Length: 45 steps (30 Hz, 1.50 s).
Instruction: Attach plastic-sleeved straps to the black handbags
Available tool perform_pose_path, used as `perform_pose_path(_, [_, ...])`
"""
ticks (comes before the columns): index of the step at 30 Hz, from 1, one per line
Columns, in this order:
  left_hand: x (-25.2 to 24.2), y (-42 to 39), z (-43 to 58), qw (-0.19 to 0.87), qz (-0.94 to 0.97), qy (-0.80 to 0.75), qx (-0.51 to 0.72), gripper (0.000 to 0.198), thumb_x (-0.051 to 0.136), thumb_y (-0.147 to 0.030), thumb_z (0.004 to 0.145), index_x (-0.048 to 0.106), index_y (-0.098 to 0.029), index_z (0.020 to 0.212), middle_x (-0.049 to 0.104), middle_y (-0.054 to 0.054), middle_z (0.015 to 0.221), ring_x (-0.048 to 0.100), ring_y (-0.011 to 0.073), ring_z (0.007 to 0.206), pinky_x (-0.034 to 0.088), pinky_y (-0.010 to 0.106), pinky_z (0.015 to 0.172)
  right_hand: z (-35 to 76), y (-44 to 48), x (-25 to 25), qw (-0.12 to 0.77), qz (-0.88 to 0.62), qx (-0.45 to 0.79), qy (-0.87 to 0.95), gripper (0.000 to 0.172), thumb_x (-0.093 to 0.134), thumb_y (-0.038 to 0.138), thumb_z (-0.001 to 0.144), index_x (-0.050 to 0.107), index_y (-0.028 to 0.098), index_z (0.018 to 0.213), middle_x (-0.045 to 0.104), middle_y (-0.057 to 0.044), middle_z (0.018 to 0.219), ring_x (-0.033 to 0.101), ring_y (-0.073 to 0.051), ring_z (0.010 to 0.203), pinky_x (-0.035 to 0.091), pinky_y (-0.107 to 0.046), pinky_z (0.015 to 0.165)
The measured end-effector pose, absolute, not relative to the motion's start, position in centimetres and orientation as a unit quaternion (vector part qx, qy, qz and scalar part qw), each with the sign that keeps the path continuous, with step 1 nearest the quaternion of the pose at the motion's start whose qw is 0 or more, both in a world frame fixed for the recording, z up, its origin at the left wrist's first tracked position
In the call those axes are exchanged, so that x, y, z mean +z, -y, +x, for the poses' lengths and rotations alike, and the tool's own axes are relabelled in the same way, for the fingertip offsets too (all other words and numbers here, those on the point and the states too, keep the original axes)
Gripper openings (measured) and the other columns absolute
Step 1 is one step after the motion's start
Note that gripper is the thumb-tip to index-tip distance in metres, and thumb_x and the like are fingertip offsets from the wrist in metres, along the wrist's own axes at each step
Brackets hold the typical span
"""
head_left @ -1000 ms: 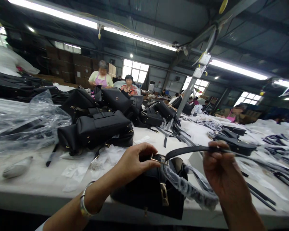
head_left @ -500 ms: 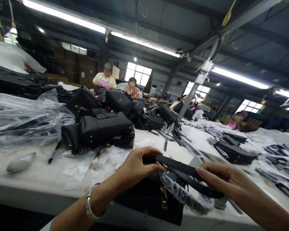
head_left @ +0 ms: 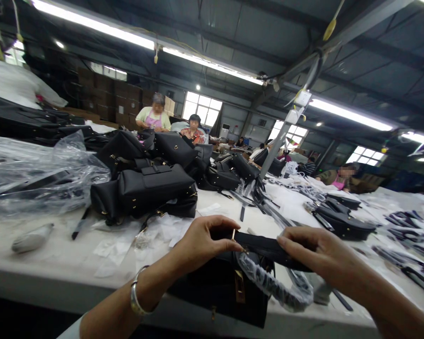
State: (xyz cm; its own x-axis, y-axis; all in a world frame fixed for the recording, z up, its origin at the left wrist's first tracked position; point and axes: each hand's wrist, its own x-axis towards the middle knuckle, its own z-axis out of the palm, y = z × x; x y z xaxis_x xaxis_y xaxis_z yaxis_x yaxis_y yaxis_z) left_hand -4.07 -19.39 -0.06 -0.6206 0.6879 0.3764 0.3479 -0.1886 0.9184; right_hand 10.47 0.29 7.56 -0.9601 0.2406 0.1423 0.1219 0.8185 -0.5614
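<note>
Pinching a gold buckle (head_left: 234, 234), left hand (head_left: 201, 240) curved, right hand (head_left: 316, 249) angled inward, grip closed on black strap (head_left: 263, 246)

Silver bangle (head_left: 133, 295), pale sleeve (head_left: 71, 328)

Head-worn view, forward and down

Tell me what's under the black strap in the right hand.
Beneath the black strap are the plastic-wrapped handle and black bag. The strap and left hand hide part of the bag's top.
</note>
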Motion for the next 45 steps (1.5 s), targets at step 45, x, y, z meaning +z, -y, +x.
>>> perform_pose_path(45, [-1.4,29.9,-13.4,-0.059,0.181,-0.662,0.725,0.044,0.089,-0.042,0.060,0.072,-0.016,0.092,0.074,0.004,0.088,0.067,0.0183,0.086,0.052,0.028,0.083,6.0,1.5,7.2,0.079,-0.028,0.176,0.981,0.018,0.063,0.037,0.083,0.064,0.023,0.095,0.074,-0.004,0.097,0.069,-0.025,0.095,0.047,-0.036,0.083])
